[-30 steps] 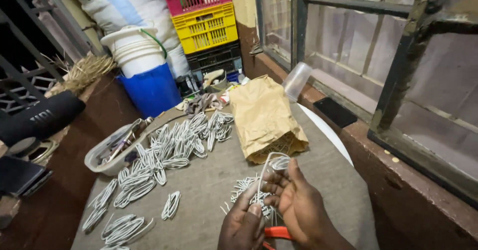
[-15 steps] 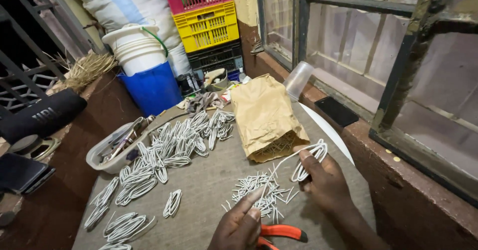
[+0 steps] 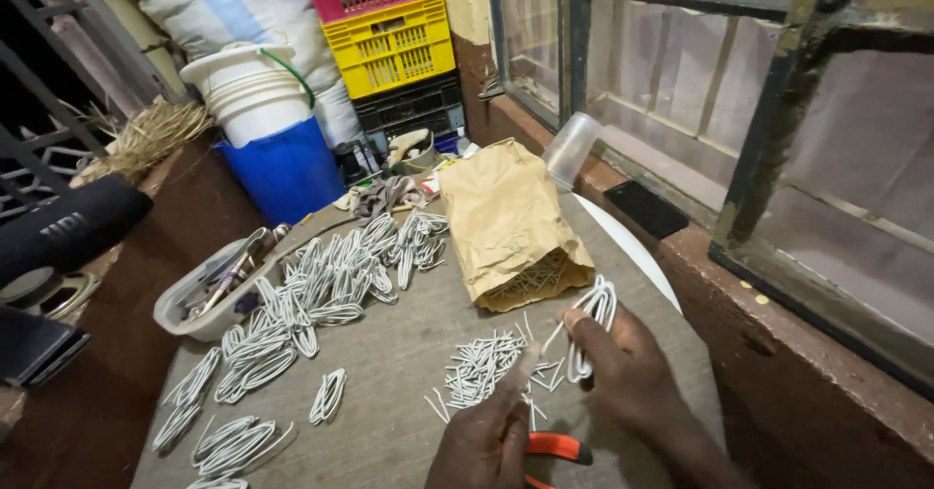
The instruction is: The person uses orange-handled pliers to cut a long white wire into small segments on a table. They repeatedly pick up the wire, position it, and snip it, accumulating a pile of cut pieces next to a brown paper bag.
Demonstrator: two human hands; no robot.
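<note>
My right hand (image 3: 628, 367) holds a small coil of white wire (image 3: 591, 319), thumb and forefinger pinched on its lower loops, the coil standing upright just in front of the open mouth of the brown paper bag (image 3: 506, 221). My left hand (image 3: 482, 440) rests low on the table (image 3: 389, 353), forefinger extended and pressed toward the loose heap of short white wire pieces (image 3: 482, 367); the other fingers are curled under, and I cannot tell whether they grip anything. Orange-handled pliers (image 3: 555, 447) lie on the table between my two wrists, touching neither hand that I can see. Finished white wire coils (image 3: 321, 285) lie in rows across the left half of the table. A shallow dish of tools (image 3: 209, 289) sits at the table's left edge. A clear plastic cup (image 3: 570, 148) lies tilted beyond the bag.
</note>
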